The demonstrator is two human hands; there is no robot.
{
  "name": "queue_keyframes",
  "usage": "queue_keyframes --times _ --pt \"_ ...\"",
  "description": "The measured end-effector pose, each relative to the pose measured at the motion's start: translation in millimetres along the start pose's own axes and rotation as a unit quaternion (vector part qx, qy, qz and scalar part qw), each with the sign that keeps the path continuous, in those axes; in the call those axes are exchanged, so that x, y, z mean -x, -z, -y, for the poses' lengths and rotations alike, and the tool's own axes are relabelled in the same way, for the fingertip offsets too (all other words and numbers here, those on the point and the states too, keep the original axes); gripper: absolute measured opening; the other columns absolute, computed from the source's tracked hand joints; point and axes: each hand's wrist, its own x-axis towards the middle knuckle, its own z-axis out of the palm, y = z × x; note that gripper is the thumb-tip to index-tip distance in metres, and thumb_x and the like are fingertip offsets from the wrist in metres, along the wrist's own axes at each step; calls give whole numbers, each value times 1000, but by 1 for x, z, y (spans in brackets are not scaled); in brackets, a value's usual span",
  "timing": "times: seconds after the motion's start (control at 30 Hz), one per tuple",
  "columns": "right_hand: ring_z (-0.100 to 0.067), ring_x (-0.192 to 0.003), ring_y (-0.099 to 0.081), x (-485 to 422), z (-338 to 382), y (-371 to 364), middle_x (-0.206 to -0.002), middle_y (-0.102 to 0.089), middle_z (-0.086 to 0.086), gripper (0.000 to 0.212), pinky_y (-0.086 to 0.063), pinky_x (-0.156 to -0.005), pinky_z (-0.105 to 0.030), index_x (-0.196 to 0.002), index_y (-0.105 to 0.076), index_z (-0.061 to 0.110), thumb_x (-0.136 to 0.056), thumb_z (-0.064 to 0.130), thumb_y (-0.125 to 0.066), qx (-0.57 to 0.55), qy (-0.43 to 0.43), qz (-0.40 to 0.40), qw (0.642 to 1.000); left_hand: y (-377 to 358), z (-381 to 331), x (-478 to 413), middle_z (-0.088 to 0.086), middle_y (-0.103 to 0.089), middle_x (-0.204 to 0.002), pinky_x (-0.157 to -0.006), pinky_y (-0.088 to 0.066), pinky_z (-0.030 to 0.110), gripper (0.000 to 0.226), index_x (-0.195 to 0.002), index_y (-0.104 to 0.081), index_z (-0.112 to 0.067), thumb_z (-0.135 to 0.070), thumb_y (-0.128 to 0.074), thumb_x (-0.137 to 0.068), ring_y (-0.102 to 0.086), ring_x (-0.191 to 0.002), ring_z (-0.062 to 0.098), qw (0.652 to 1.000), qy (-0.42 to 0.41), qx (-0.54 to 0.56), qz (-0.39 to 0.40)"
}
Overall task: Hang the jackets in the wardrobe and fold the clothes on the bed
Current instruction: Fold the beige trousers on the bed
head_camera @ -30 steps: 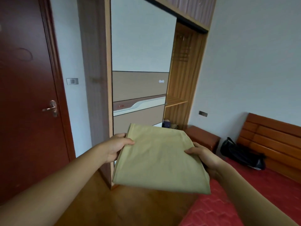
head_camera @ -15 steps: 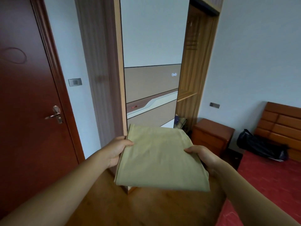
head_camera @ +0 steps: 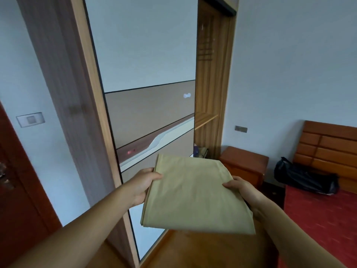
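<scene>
The wardrobe (head_camera: 146,93) has come closer and now fills the upper left. Left hand (head_camera: 142,185) and right hand (head_camera: 240,189) hold the folded cloth (head_camera: 193,196) at centre, fingers closed on both edges, probably to keep it flat.

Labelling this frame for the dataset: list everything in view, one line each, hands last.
folded cloth: 1, khaki, held at centre
wardrobe: 1, sliding door grey and beige, wood frame, ahead
wardrobe shelf: 1, light wood, in open right section
room door: 1, reddish brown, far left
wall switch: 1, white, left wall
nightstand: 1, orange-brown, right of wardrobe
black bag: 1, on bed by headboard
bed: 1, red cover, right
headboard: 1, orange-brown
left hand: gripping cloth's left edge
right hand: gripping right edge
</scene>
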Motion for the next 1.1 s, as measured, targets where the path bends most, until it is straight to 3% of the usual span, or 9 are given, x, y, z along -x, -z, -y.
queue_keyframes --times 0.13,0.33,0.5,0.67,0.8,0.93,1.1 --pt "-33 -107 -67 -76 31 34 -123 -65 -11 54 -54 -79 -43 -141 -48 16 -91 22 -68 -12 7 -22 1000 -24 -38 -87 23 -74 -104 -83 -57 43 26 -116 -67 -3 1 -49 -97 -72 -86 34 999 -12 1 32" --pt "-34 -112 -64 -168 62 85 -128 -61 -9 64 -53 -97 -52 -146 -43 26 -88 22 -71 -15 35 -60 997 -64 -77 -195 21 -75 -103 -80 -57 41 25 -117 -66 -3 -1 -50 -98 -73 -85 32 997 -9 -1 71" --pt "-38 -100 -72 -249 83 124 -117 -71 -17 39 -58 -74 -43 -131 -55 15 -93 15 -64 -49 19 -76 996 -97 -105 -298 22 -74 -107 -85 -57 43 26 -120 -65 -2 -2 -51 -98 -73 -91 34 996 -12 -14 93" --pt "-42 -104 -72 -353 106 175 -115 -74 -19 40 -55 -95 -57 -131 -62 13 -92 18 -64 -61 11 -73 995 -131 -131 -421 22 -74 -104 -78 -58 39 26 -120 -64 1 -1 -51 -98 -72 -85 32 994 -18 -10 112" --pt "-41 -106 -71 -436 127 214 -117 -74 -17 61 -52 -100 -61 -133 -60 14 -75 24 -76 -61 14 -85 994 -160 -156 -522 22 -74 -102 -77 -58 40 24 -118 -65 -1 -2 -51 -98 -72 -84 32 992 -3 -15 121" --pt "-38 -105 -72 -511 148 260 -120 -73 -16 76 -56 -95 -57 -137 -55 17 -67 26 -81 -79 26 -113 990 -198 -182 -614 23 -73 -106 -85 -57 45 24 -118 -66 -4 -5 -53 -98 -72 -89 33 991 7 -19 132" --pt "-38 -103 -73 -593 164 319 -122 -71 -15 69 -57 -92 -59 -141 -52 29 -77 21 -77 -117 40 -131 984 -248 -203 -712 24 -72 -110 -88 -55 46 24 -118 -67 -5 -6 -55 -97 -70 -95 35 990 11 -35 134"
